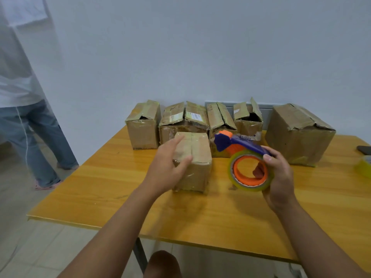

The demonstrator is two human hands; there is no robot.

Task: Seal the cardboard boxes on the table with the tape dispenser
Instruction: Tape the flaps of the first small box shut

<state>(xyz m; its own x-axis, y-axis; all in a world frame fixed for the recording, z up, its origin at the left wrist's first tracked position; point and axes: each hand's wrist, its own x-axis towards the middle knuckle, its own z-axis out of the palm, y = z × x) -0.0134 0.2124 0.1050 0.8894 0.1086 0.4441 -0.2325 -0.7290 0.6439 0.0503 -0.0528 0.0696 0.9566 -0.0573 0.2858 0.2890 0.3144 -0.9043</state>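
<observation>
Here the left hand [170,163] lies with straight fingers on the top and near left side of a small taped box [193,161], which stands on the yellow wooden counter [124,189] nearer than the others. The right hand [278,177] holds the tape dispenser [244,157] in the air just right of that box, its grip clamped round the roll of clear tape [251,173], thumb on top and fingers through the orange hub; the blue and orange head points far and left. Along the far edge, against the wall, stands a row of five boxes [143,125] with loose or gaping flaps, the largest [299,133] at the right. At the right edge lie a dark phone [364,150] and another tape roll [365,167]. A standing person [22,87] shows at far left, off the counter.
</observation>
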